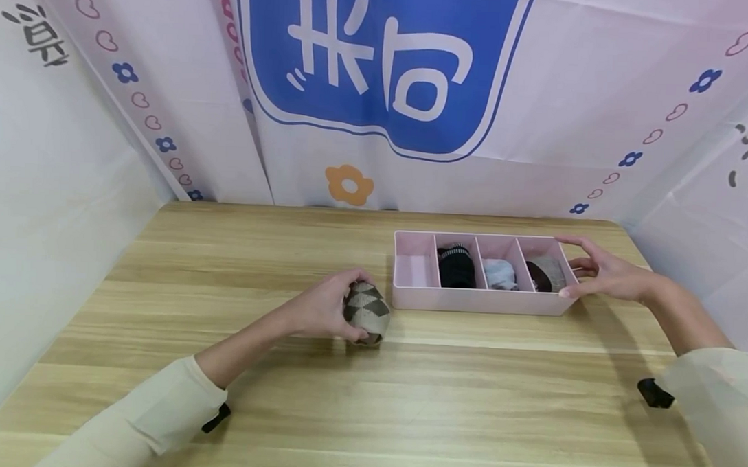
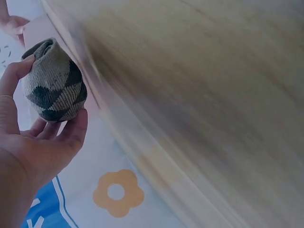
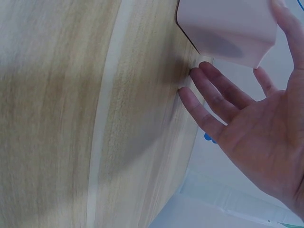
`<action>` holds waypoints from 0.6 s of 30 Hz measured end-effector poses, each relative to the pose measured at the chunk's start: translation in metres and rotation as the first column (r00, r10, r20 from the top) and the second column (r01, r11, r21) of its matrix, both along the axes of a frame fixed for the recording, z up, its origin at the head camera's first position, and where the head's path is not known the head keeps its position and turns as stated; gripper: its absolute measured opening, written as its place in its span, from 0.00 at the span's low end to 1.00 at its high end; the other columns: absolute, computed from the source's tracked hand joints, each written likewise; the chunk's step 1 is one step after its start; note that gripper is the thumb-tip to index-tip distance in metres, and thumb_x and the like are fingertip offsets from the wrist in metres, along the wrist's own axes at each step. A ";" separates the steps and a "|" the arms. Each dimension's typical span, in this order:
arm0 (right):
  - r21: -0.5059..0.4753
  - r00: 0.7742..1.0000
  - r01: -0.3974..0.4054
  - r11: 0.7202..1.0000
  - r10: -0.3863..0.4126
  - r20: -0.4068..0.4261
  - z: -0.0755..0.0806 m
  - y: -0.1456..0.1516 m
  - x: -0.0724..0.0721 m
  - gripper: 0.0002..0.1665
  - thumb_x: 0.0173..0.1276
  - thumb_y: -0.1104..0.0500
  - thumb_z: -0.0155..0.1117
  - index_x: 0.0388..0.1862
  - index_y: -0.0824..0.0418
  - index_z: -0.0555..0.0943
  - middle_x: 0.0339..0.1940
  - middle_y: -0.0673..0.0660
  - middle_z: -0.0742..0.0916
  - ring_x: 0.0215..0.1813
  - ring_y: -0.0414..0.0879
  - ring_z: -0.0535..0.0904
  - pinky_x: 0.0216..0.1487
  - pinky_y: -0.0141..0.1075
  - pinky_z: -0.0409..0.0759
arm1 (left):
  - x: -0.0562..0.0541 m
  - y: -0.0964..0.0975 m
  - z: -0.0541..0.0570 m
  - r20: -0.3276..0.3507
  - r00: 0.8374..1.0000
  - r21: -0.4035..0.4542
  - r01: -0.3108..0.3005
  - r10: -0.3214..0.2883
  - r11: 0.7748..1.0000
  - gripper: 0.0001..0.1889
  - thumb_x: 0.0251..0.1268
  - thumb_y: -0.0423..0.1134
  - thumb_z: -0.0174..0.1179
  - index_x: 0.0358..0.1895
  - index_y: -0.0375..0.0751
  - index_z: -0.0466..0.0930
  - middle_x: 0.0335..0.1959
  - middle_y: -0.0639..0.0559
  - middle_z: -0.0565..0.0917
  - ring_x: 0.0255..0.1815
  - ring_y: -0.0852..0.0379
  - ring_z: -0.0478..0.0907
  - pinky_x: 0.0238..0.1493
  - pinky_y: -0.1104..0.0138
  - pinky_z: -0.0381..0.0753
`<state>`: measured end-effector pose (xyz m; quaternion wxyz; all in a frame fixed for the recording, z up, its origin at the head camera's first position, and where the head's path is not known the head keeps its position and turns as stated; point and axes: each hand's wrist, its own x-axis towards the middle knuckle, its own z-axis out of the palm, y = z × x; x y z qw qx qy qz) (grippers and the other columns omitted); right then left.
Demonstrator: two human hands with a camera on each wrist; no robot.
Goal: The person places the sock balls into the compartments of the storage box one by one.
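Note:
My left hand (image 1: 325,307) grips a rolled-up sock (image 1: 370,312) with a beige and dark diamond pattern, thumb on one side and fingers on the other. The sock is just left of a pink divided storage box (image 1: 483,301). At the box's right end, my right hand (image 1: 616,273) holds it between thumb and index finger, at the front and back corners. Its other fingers (image 3: 209,92) extend loosely beside the end wall. Inside the box lie a black rolled sock (image 1: 456,269), a pale blue one (image 1: 500,274) and a grey-and-brown one (image 1: 548,272); the leftmost compartment shows its bare floor.
A wooden table (image 1: 405,413) carries the box, which stands near its back edge. Behind it hangs a white printed cloth (image 1: 539,122) with a blue sign and an orange flower. More white cloth rises at both sides.

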<state>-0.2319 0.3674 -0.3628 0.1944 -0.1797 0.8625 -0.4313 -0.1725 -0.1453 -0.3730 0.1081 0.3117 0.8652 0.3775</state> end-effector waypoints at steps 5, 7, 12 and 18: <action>0.001 1.000 0.000 1.000 0.000 0.004 0.000 0.000 0.001 0.58 0.64 0.67 0.72 0.83 0.52 0.47 0.68 0.83 0.72 0.68 0.74 0.71 0.52 0.34 0.81 | -0.003 -0.002 0.007 0.020 1.000 0.047 -0.006 0.005 0.999 0.40 0.45 0.33 0.81 0.64 0.30 0.71 0.54 0.41 0.80 0.54 0.46 0.78 0.47 0.62 0.86; 0.002 1.000 0.001 1.000 -0.001 0.004 0.000 0.000 0.001 0.58 0.64 0.67 0.72 0.83 0.51 0.48 0.68 0.83 0.72 0.68 0.74 0.71 0.52 0.33 0.81 | -0.004 -0.002 0.009 0.005 1.000 0.052 -0.011 0.011 0.999 0.40 0.45 0.33 0.81 0.64 0.31 0.71 0.54 0.41 0.80 0.54 0.45 0.78 0.46 0.62 0.86; 0.011 1.000 0.002 1.000 -0.002 0.002 0.000 -0.001 0.000 0.58 0.64 0.67 0.72 0.83 0.52 0.47 0.68 0.83 0.72 0.68 0.74 0.71 0.52 0.33 0.81 | -0.007 -0.003 0.016 -0.032 0.999 0.060 -0.013 0.015 0.998 0.39 0.44 0.33 0.81 0.62 0.32 0.72 0.54 0.41 0.81 0.55 0.45 0.79 0.49 0.61 0.85; 0.018 1.000 0.005 1.000 -0.005 0.000 0.000 0.000 0.000 0.58 0.64 0.67 0.72 0.83 0.52 0.47 0.68 0.83 0.72 0.68 0.74 0.71 0.51 0.33 0.81 | -0.010 0.000 0.019 -0.083 0.996 0.091 -0.018 0.025 0.996 0.39 0.42 0.31 0.80 0.62 0.31 0.73 0.55 0.40 0.81 0.56 0.44 0.78 0.51 0.58 0.85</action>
